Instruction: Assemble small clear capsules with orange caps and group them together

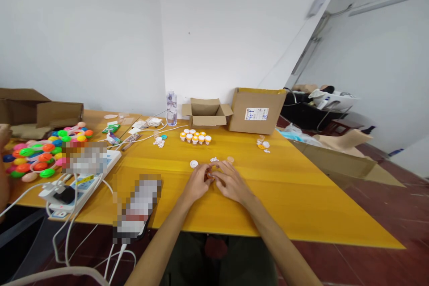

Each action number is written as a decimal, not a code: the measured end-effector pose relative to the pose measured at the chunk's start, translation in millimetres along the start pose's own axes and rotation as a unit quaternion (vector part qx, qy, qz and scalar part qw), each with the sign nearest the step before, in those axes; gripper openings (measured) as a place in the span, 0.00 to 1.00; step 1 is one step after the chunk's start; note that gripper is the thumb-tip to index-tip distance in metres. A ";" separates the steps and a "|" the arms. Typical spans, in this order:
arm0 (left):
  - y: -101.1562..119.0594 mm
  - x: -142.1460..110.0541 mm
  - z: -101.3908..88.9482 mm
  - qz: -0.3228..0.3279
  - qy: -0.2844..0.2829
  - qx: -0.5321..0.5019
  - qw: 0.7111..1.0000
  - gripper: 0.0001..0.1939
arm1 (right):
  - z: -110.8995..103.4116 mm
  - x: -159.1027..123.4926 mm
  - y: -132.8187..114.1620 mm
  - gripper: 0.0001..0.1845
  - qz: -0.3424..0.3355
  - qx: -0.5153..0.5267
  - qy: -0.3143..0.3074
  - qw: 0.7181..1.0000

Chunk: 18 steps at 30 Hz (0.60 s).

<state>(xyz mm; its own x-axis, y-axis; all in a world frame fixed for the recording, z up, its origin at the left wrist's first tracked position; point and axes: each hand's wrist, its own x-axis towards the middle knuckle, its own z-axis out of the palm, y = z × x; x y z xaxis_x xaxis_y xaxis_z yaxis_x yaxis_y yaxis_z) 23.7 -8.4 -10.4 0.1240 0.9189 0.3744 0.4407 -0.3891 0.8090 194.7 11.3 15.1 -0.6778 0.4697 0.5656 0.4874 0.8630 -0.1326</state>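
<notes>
My left hand (198, 182) and my right hand (231, 182) meet over the middle of the table, fingers curled together. Between their fingertips a small orange piece (210, 176) shows, mostly covered, so its kind is unclear. Just beyond the left hand lies a white round cap (194, 164). Small white parts (213, 159) and a clear, tan-looking disc (230, 159) rest past the fingertips. Farther back stands a cluster of several small tubs (195, 138) with white and orange colouring.
An open carton (208, 119) and a large closed box (256, 111) stand against the wall beside a water bottle (171, 108). Small parts (264, 145) lie at right. At left are a power strip (89, 183), a blurred phone (139, 208), cables and colourful plastic eggs (43, 156).
</notes>
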 end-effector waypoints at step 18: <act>0.6 0.1 -0.4 0.009 0.005 0.006 1.000 0.12 | 1.7 -0.1 -0.7 0.20 0.018 -0.019 0.008 1.000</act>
<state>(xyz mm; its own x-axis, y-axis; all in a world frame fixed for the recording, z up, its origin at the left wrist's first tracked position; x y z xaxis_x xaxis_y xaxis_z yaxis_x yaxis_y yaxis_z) 23.6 -8.6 -9.7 0.1240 0.9112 0.3930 0.4497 -0.4046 0.7963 193.5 11.0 13.8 -0.6513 0.4967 0.5737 0.5320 0.8380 -0.1215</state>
